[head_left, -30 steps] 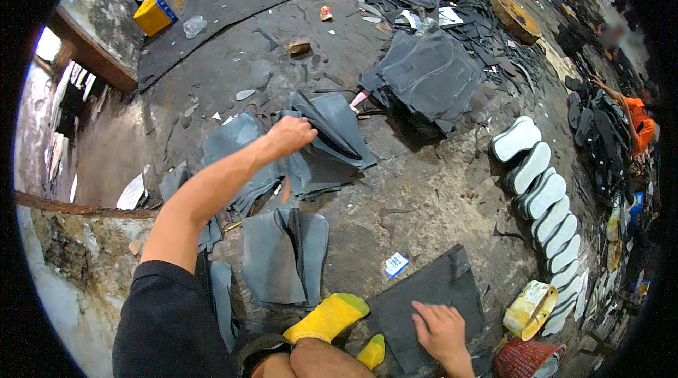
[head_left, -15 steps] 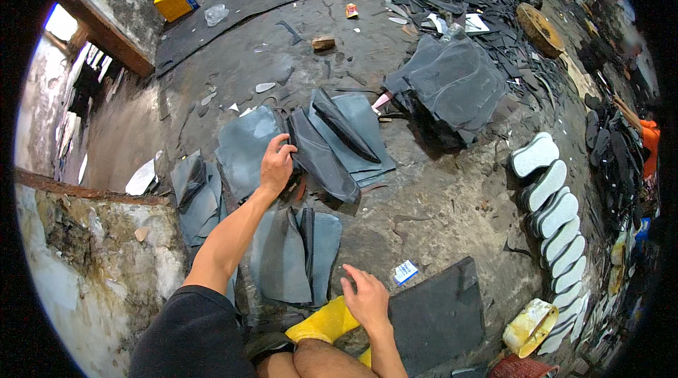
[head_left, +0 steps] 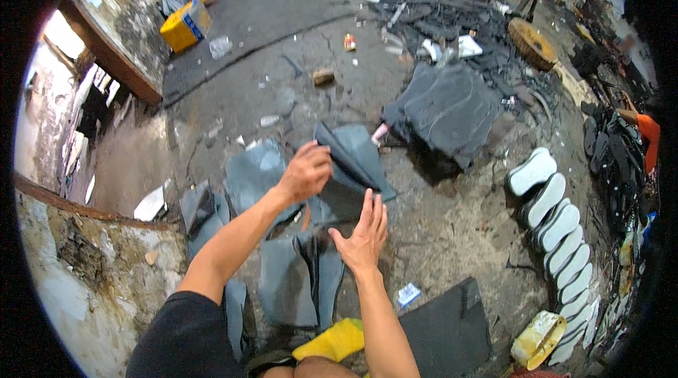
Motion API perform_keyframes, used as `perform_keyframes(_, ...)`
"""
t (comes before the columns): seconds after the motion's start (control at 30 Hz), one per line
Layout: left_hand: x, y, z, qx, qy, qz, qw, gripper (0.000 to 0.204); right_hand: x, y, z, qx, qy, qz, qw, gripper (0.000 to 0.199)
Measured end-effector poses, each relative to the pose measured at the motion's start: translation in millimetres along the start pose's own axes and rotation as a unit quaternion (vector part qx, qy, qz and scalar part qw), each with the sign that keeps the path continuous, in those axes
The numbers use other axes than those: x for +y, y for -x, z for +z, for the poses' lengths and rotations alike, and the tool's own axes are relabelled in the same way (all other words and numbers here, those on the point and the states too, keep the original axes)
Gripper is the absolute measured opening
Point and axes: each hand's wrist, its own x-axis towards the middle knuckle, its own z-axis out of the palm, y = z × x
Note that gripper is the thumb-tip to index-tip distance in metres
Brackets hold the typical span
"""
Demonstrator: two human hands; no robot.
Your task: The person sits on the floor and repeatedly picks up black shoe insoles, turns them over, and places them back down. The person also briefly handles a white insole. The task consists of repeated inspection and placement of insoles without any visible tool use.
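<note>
Showed left hand [head_left: 305,174] at folded grey sheet [head_left: 366,146] on floor [head_left: 438,237], with curled grip, could not tell whether closed on it, showed right hand [head_left: 364,235] with wide grip by lower end of the sheet's dark fold [head_left: 346,162].

The single view looks out from the person's head through a wide fisheye, facing down and forward over the floor [head_left: 438,244]. The left hand [head_left: 305,172] and right hand [head_left: 364,233] appear near, mid-frame; edges bend toward the dark round rim.
</note>
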Motion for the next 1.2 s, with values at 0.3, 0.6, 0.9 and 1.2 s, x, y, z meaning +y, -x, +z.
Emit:
perform_keyframes(0.3, 35.0, -30.9, -147.2, -0.128, -0.001, 0.051, 0.99, 0.037, -12.0, -45.4, -77.2, -0.015, -0.039, -0.164, 0.986, 0.021)
perform_keyframes(0.6, 91.4, -64.3, -212.9, -0.22, -0.156, -0.041, 0.962, 0.019, -38.4, -10.5, -139.8, -0.038, 0.132, -0.156, 0.978, 0.021)
perform_keyframes(0.9, 110.9, -67.5, -233.7, -0.159, 0.579, -0.299, 0.741, 0.026, -7.3, 34.9, -315.1, -0.029, -0.377, 0.047, 0.924, 0.011)
perform_keyframes(1.2, 287.5, -72.6, -34.7, -0.069, 0.661, -0.398, 0.632, 0.03, 83.7, 204.5, -334.7, 0.314, -0.207, 0.184, 0.908, 0.034)
